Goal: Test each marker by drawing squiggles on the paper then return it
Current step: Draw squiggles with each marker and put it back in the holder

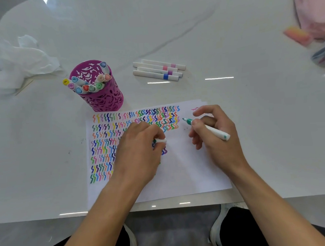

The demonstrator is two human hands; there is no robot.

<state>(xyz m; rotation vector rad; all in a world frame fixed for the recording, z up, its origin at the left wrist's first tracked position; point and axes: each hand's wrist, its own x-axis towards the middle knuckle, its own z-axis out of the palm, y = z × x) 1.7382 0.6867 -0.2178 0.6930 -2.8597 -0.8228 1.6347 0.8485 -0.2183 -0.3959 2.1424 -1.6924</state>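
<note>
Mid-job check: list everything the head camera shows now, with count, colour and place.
paper: one, white, partly squiggled, near table edge
teal marker: one, uncapped, held over paper's right side
cap: one, white, held over paper's middle
holder: one, magenta, behind paper's left corner
markers in holder: about ten, mixed cap colours
loose markers: four, white, pink/purple/blue bands, behind paper
tissue: one, white, crumpled, far left
cloth: one, pink, far right
block: one, orange-pink, beside cloth
bag: one, clear, right edge
table: one, white marble
left hand: one, grips cap
right hand: one, grips teal marker
</note>
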